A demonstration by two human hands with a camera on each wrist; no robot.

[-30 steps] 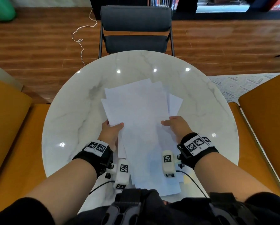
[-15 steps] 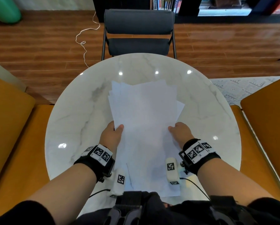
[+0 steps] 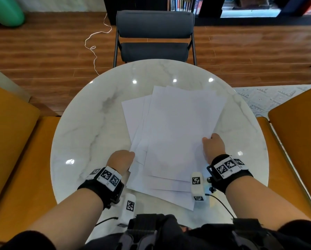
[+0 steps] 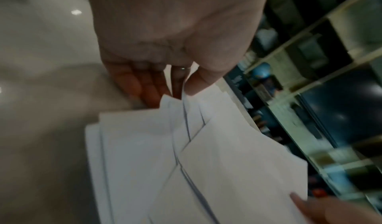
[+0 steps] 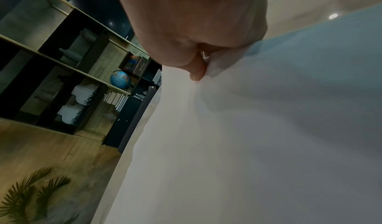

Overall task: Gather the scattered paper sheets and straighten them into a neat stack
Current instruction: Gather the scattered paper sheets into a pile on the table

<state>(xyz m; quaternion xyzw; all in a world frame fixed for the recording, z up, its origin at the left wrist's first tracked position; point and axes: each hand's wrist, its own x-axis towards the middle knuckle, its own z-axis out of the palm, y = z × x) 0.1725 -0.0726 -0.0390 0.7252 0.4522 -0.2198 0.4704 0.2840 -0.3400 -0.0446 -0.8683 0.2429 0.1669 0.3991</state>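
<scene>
Several white paper sheets [image 3: 176,134] lie fanned in a loose pile on the round marble table [image 3: 90,134], their corners askew. My left hand [image 3: 122,159] pinches the pile's left edge; in the left wrist view the thumb lies on top and the fingers [image 4: 144,87] under the paper sheets [image 4: 186,170]. My right hand [image 3: 213,147] grips the right edge, thumb [image 5: 196,74] pressed on the top paper sheet [image 5: 258,137], fingers hidden beneath. The far ends of the sheets reach past the table's middle.
A dark chair [image 3: 154,37] stands at the table's far side. Orange seats [image 3: 10,141] flank the table left and right [image 3: 298,134]. A white cord [image 3: 95,44] lies on the wooden floor. Shelves with a globe [image 5: 120,78] show behind.
The pile has shifted right and turned clockwise. My right hand moved right and farther out with it; my left hand drew back toward me along the left edge.
</scene>
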